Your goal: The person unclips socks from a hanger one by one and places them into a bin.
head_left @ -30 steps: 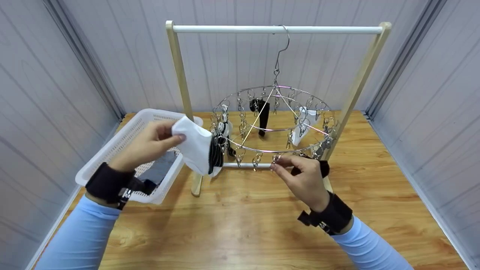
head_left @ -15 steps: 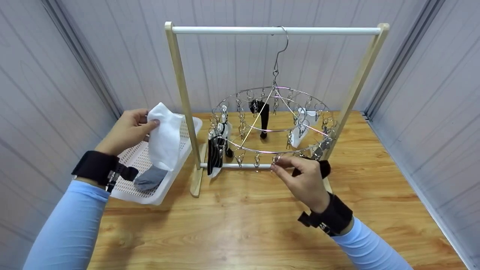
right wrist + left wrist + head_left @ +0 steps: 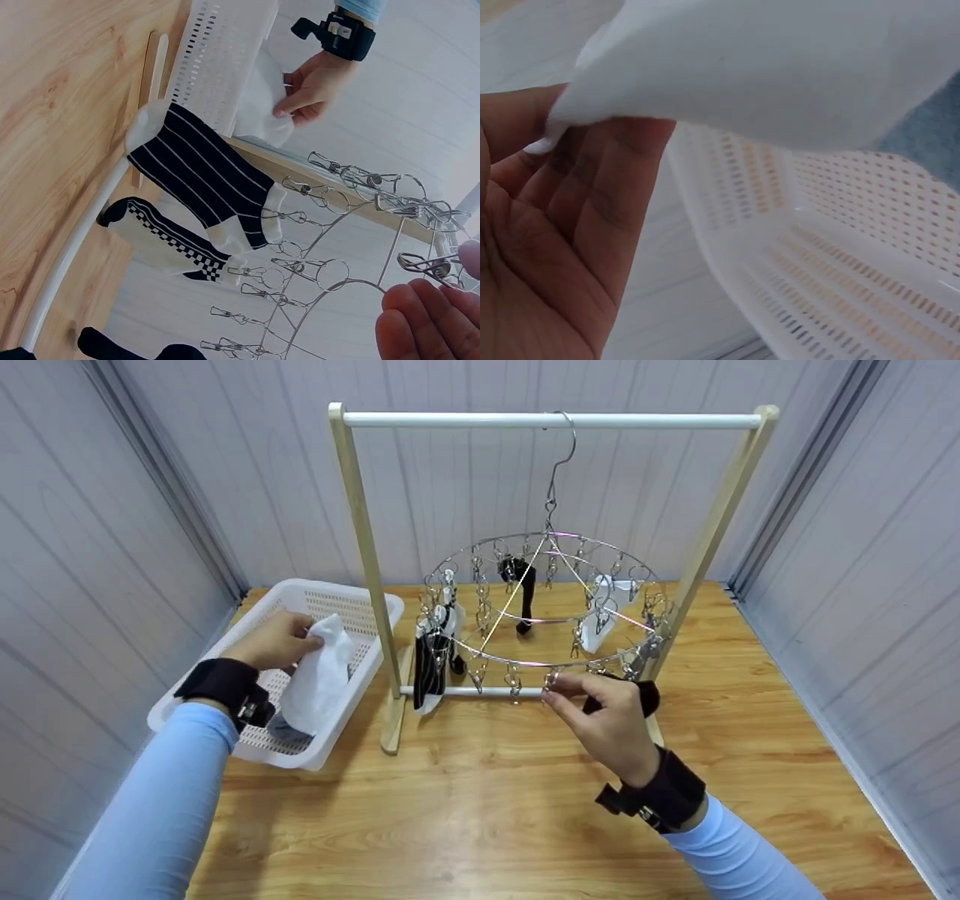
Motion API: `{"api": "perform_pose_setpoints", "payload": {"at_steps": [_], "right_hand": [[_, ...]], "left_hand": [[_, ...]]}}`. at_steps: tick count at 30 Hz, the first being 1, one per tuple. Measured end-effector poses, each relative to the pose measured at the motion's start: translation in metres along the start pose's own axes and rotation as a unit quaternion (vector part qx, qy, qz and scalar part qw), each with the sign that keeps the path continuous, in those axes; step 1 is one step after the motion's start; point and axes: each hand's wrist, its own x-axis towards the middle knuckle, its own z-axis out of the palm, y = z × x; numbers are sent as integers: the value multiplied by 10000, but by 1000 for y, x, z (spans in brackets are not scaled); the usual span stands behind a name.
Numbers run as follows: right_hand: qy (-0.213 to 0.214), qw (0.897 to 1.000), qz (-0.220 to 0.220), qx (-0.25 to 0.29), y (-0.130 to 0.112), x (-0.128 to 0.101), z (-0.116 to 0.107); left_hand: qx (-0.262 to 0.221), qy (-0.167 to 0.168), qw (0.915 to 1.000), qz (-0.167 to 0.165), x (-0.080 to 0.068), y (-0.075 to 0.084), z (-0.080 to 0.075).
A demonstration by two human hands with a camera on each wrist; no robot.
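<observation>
A left hand (image 3: 274, 641) pinches a white sock (image 3: 319, 682) by one end, apparently so it drapes freely, over the basket (image 3: 319, 751) near its right edge, while the right hand (image 3: 611, 724) pinches a clip (image 3: 429, 264) at the round hanger's (image 3: 525, 663) near edge, likely to steady it

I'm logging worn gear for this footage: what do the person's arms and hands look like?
The left sleeve and right sleeve are light blue and close-fitting. The left wristband and right wristband are wide and black, each carrying a small black device with silvery fittings. The left hand and right hand are bare, without gloves.
</observation>
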Motion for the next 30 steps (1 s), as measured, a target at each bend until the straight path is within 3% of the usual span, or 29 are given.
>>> {"api": "perform_pose_setpoints", "payload": {"at_steps": [5,10,20,26,30], "right_hand": [[-14,10000,12,12,0,-1,-1],[-2,10000,17,1,0,-1,-1],[-8,10000,-47,42,1,-3,-1],[13,9999,-137,65,1,-3,-1],[-27,9998,-137,152,1,-3,-1]], "left_hand": [[193,-397,9983,-381,8,-10,12],[382,-593,9952,-683,14,-17,18],[1169,-486,9855,-1132,24,-28,35],[1737,-569,9762,-1170,24,-27,45],[1997,-640,9699,-1235,16,-19,50]]}}
